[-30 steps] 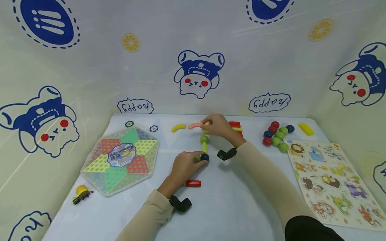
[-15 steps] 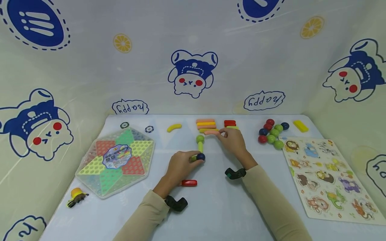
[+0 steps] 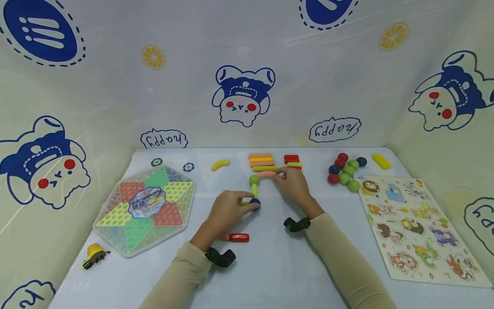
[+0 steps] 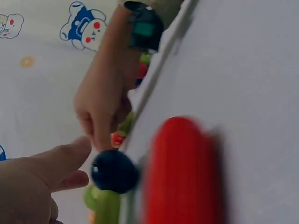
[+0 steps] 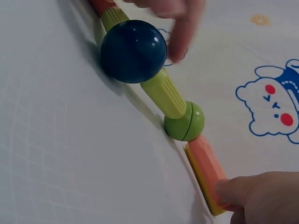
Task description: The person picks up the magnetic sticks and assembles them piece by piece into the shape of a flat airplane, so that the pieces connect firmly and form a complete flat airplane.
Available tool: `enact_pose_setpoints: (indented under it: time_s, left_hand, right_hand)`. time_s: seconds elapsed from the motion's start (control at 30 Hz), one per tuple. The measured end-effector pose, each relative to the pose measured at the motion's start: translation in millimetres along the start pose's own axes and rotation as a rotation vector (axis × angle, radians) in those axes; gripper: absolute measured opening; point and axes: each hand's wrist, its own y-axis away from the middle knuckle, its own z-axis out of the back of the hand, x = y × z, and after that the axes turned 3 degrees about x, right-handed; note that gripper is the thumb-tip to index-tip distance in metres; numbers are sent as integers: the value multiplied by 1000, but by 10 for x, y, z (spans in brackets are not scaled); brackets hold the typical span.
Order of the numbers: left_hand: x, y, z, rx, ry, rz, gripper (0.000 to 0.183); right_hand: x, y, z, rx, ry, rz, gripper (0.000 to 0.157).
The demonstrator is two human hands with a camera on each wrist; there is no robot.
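Note:
A small chain of toy rods and balls lies mid-table. Its dark blue ball [image 3: 255,204] sits between the thumb and index finger of my left hand [image 3: 225,212], which pinches it in the head view. From there a yellow-green rod [image 5: 163,93] leads to a green ball [image 3: 254,180]. My right hand [image 3: 294,186] pinches a curved salmon-pink rod [image 3: 266,174] by its right end. The other end of that rod meets the green ball in the right wrist view. Beside my left wrist lies a red rod [image 3: 239,237], large and blurred in the left wrist view.
Several orange and yellow rods [image 3: 261,159] and red and green rods [image 3: 292,159] are lined up behind. A curved yellow rod [image 3: 220,165] lies left. Loose balls [image 3: 348,170] and an animal sticker board [image 3: 420,231] are right; a hexagonal game box [image 3: 144,210] is left.
My right hand carried the salmon-pink rod rightward from the stacked rods, then forward-left to the green ball. My left hand has stayed at the dark blue ball.

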Motion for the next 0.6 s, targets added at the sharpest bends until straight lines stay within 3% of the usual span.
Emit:
enact_pose_setpoints:
  time_s: [0.17, 0.3, 0.4, 0.6]
  left_hand:
    - [2, -386, 147, -30, -71, 26, 29]
    - [-6, -618, 177, 34, -157, 77, 33]
    - [-10, -696, 150, 86, -181, 112, 35]
    - [-21, -721, 95, 88, -178, 139, 34]
  right_hand:
    - [-31, -3, -22, -8, -42, -12, 37]
    - [-41, -4, -44, -2, -37, -14, 44]
    - [-44, -5, -55, -10, -32, 0, 47]
    - [-63, -3, -66, -33, -28, 11, 46]
